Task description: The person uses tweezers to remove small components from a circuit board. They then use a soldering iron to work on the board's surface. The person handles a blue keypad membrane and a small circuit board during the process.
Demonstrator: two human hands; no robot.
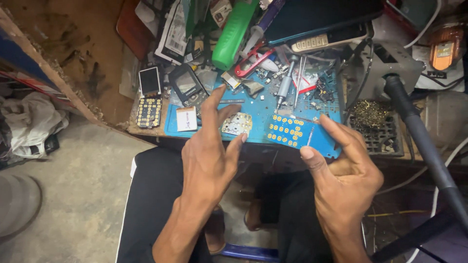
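Blue keypad board [288,130], a thin rectangular circuit piece dotted with rows of small gold contact pads, lies flat at the near edge of a blue work mat [253,104], just beyond the person's right hand [343,175]. That hand is half curled, with thumb and forefinger close together. A thin silvery sliver, perhaps a pin or tweezer tip, shows near the fingertips above the thumb, but I cannot tell whether the hand grips it. The left hand [209,156] is spread wide and empty, its fingers hovering over a small pale keypad sheet [237,123], not touching it as far as I can see.

Handling a board like this calls, in my judgement, for a light pinch by the edges, fingers kept off the gold pads, and the other hand steadying the mat so small parts do not scatter.

Farther out on the mat lie a small white card [186,118], a metal screwdriver [286,83] and slim tweezers [300,80] among tiny loose parts. To the left sits a bare phone board [149,95] with a small screen above its key contacts, next to a dark phone casing [185,84]. A green plastic bottle [233,34] lies at the back. A tuft of brass wool [369,114] sits in a holder on the right, beside a thick black hose [419,131].
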